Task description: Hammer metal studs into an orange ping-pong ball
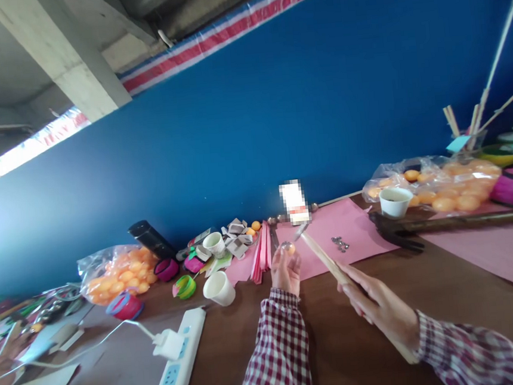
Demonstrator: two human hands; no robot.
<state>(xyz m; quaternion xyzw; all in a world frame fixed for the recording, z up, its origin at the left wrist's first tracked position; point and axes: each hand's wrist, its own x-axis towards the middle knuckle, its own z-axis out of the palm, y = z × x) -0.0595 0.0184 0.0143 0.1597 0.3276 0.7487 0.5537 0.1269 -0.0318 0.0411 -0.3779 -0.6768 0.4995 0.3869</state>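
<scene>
One small shiny ball [289, 248] sits at the fingertips of your left hand [286, 275], over the pink sheet [352, 217]; that hand is half curled with the fingers pointing up, likely so the ball rests steady and its top shows clear of the skin; your right hand [383, 307] is closed round the shaft of a wooden-handled tool [328, 264], gripped partway along with the butt running back past your wrist, presumably for control; the tool's far end is near the ball, and you cannot tell from this angle whether they touch.

Loose small metal pieces [341, 244] lie on the sheet to the right of the shaft, probably placed there for easy reach, with the plain paper showing them up.

Mind the edges: folded pink strips [261, 258] crowd your left fingers; a white cup [219, 288] stands near that wrist, with a power strip [177, 367] farther left; on the right, the curved head of a pick-like tool [474, 220] limits sideways swing; the blue wall [242, 134] closes the back; your freest room is the bare desk [341, 335] between your forearms.
</scene>
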